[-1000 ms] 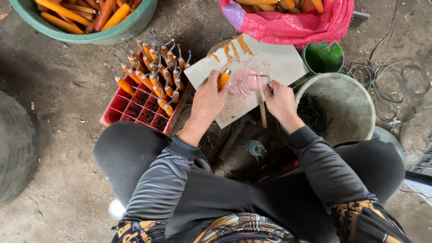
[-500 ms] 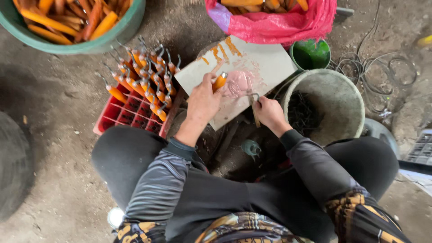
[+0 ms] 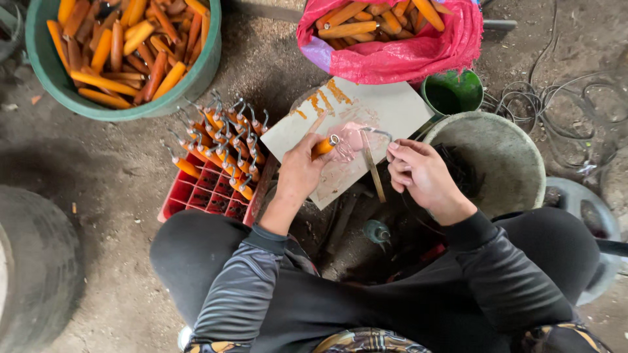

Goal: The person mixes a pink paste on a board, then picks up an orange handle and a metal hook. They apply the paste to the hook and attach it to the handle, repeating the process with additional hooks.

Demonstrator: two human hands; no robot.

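Note:
My left hand [image 3: 299, 171] grips an orange wooden handle [image 3: 322, 147] with a metal ring at its tip, held over a white board [image 3: 379, 108] smeared with pinkish paste. My right hand [image 3: 418, 171] holds a thin bent metal piece [image 3: 371, 163] whose hooked end reaches toward the handle's tip. Both hands hover just above the board's near edge, a few centimetres apart.
A red crate [image 3: 196, 193] at my left knee holds several orange handles with metal hooks [image 3: 222, 140]. A green tub [image 3: 131, 52] and a pink sack [image 3: 392, 39] hold loose handles. A grey bucket [image 3: 504, 157] and a small green cup [image 3: 454, 91] stand to the right; a tyre [image 3: 33, 268] lies at left.
The view has shifted slightly. My left hand has brought the orange handle further onto the board, and my right hand's metal piece has swung closer to its tip.

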